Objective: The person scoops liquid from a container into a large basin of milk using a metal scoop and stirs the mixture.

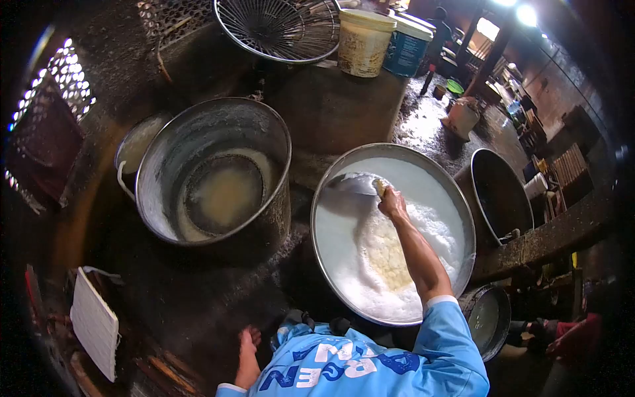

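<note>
My right hand (393, 200) is wrapped round the short yellowish handle of a broad metal scoop (354, 186). The scoop's head dips into milky white liquid near the far left side of a big round metal vat (471, 264). Foam and a pale yellow, curd-like patch (383, 255) float below my right forearm. Down by my body, left of the vat, my left hand (250, 335) hangs with fingers apart and holds nothing.
A large metal pot (281, 198) with cloudy liquid at its bottom stands left. Behind are a wire basket (278, 33) and two buckets (364, 43). A dark drum (503, 198), a smaller bucket (486, 321) and a wooden beam (549, 241) stand right.
</note>
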### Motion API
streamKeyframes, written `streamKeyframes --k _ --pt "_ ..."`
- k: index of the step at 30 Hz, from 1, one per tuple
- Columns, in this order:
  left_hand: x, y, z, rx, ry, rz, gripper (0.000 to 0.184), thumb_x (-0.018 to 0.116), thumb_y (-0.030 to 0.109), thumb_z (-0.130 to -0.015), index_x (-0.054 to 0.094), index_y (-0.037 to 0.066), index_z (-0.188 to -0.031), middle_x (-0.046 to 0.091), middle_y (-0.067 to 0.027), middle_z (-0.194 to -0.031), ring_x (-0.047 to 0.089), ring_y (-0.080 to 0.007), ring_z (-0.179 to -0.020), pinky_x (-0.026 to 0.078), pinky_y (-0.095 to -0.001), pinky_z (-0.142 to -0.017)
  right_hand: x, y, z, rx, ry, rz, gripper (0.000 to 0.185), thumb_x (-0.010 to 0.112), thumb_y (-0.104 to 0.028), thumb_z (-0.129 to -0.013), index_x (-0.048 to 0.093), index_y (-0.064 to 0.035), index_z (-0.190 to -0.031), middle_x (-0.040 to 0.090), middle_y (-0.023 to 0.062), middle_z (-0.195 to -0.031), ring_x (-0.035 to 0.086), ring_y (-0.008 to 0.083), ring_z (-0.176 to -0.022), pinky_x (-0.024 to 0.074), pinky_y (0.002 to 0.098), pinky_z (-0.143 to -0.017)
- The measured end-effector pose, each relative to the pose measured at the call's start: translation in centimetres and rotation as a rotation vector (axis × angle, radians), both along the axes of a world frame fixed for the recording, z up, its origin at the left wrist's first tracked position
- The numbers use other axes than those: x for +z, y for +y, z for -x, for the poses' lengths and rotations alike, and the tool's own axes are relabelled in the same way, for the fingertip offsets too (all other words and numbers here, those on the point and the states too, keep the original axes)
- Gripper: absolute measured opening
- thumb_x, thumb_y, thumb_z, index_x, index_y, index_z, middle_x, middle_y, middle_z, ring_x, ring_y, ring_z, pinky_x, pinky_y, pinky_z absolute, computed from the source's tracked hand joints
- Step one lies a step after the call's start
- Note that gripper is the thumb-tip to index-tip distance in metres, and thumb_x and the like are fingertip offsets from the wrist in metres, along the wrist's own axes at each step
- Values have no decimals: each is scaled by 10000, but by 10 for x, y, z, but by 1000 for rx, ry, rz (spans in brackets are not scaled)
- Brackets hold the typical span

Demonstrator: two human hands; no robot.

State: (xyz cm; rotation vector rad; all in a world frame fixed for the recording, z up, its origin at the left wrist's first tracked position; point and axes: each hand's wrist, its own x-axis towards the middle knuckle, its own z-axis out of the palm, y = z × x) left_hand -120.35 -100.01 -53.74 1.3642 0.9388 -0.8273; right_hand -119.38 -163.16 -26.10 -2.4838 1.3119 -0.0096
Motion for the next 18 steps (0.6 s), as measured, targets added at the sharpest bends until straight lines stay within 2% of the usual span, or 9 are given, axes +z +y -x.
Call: streamKeyframes --k 2,3,4,5,7,10,12,18 --pt "-13 27 13 43 70 -32 279 544 328 -820 569 149 -1032 628 -58 -843 585 -222 -672 436 -387 -569 -15 2 -9 10 73 -49 376 680 -133 -689 581 -31 -1037 616 178 -1053 582 346 -1014 493 436 -844" --pt "-29 44 18 -34 70 -16 336 535 322 -821 537 139 -1103 633 -72 -926 591 -244 -734 438 -418 -629 -24 3 -10 7 107 -82 368 686 -142 -687 592 -30 -1024 618 179 -1048 585 346 -1008 492 434 -846" --pt "-54 64 20 -163 102 -3 350 533 319 -820 525 133 -1117 631 -79 -958 594 -253 -771 435 -434 -648 -46 0 -7 29 47 -14 279 611 -70 -688 604 -13 -961 645 203 -863 652 336 -775 549 413 -616" --pt "-53 69 14 -288 134 8 365 531 316 -820 513 128 -1132 630 -87 -990 597 -262 -808 432 -449 -667 -51 4 -2 39 46 -15 235 600 -60 -692 614 -6 -921 646 200 -819 654 329 -728 548 413 -604" --pt "-56 73 4 -257 136 12 359 532 315 -821 517 126 -1126 630 -88 -979 600 -259 -807 435 -445 -663 -54 11 11 32 85 -109 190 587 -50 -695 620 8 -873 646 193 -776 658 316 -689 547 407 -570" --pt "-57 62 -5 -211 137 18 351 534 313 -822 522 122 -1117 631 -88 -961 605 -255 -807 440 -438 -657 -76 17 39 12 89 -89 156 582 -44 -694 623 16 -832 643 188 -733 660 298 -651 545 393 -537" --pt "-35 36 -16 -121 89 -23 333 538 311 -825 537 117 -1095 631 -81 -914 605 -230 -783 454 -414 -642 -82 25 61 6 139 -108 157 578 -40 -693 625 18 -832 645 189 -735 661 288 -643 544 385 -530" --pt "-5 -54 -92 -332 -38 11 287 528 275 -847 543 117 -1087 628 -63 -903 618 -211 -708 472 -377 -581 -116 42 145 -103 182 -147 165 572 -36 -691 631 14 -836 650 192 -747 663 279 -636 544 370 -539"
